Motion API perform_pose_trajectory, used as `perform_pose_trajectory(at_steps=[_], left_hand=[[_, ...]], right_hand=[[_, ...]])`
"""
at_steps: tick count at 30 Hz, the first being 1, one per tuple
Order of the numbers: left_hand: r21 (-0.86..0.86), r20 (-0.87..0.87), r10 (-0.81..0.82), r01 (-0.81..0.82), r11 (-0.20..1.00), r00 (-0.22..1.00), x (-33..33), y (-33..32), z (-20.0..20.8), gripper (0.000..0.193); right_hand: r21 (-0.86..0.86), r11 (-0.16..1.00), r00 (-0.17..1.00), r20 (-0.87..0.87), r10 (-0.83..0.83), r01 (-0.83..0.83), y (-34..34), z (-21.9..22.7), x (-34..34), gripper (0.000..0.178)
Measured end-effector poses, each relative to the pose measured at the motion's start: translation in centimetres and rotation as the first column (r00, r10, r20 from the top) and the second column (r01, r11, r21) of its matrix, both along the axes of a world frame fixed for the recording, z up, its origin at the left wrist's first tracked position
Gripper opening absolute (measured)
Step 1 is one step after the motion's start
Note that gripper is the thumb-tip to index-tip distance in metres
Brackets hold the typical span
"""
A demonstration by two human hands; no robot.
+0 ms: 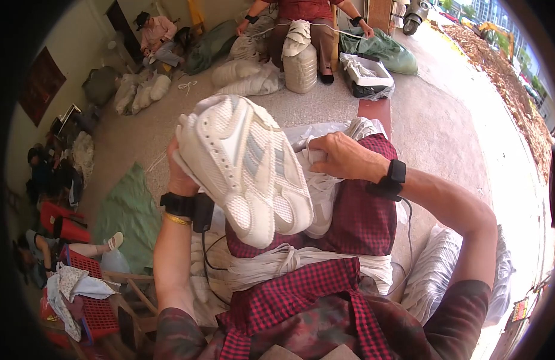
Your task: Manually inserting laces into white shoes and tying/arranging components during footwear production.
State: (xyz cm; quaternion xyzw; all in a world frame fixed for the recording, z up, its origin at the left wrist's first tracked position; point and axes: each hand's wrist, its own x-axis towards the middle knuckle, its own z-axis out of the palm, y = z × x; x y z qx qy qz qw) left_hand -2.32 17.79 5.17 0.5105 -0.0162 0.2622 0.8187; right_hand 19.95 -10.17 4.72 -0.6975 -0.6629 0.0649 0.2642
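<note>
My left hand (181, 165) is closed around the side of a stack of white shoe uppers (229, 153), with mesh panels, grey stripes and rows of eyelets. The stack is tilted over my lap and hides part of that hand's fingers. To its right, my right hand (346, 157) has its fingers bent together on a white shoelace (313, 157), close to more white uppers (321, 201) between my knees. What else those fingers may hold is hidden. A thick bundle of white laces (313, 262) lies across my lap, over a red-and-black checked apron (364, 213).
Plastic-wrapped uppers (433, 264) lie by my right side. A green sheet (127, 210) and red basket (94, 288) are at left. Across from me, a seated person (301, 12) stretches a lace above stacked uppers (301, 69). Sacks (250, 75) and a box (367, 75) stand near them.
</note>
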Motion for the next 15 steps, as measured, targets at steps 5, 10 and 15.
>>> perform_pose_trajectory(at_steps=[5, 10, 15], left_hand=[[-0.174, -0.044, -0.380, 0.367, 0.914, 0.924, 5.7, -3.0, 0.7, 0.050], [0.105, -0.350, -0.437, 0.498, 0.861, 0.829, 11.1, -6.0, 3.2, 0.048], [0.202, -0.499, -0.336, 0.485, 0.851, 0.799, 14.3, -6.8, -0.6, 0.045]], right_hand=[[-0.076, 0.988, 0.956, -0.252, -0.149, 0.133, -2.3, 4.8, 0.4, 0.029], [-0.183, 0.977, 0.790, -0.581, -0.196, 0.108, -5.2, 4.1, 0.4, 0.034], [-0.247, 0.917, 0.802, -0.450, -0.394, 0.312, -5.5, 2.6, -0.6, 0.035]])
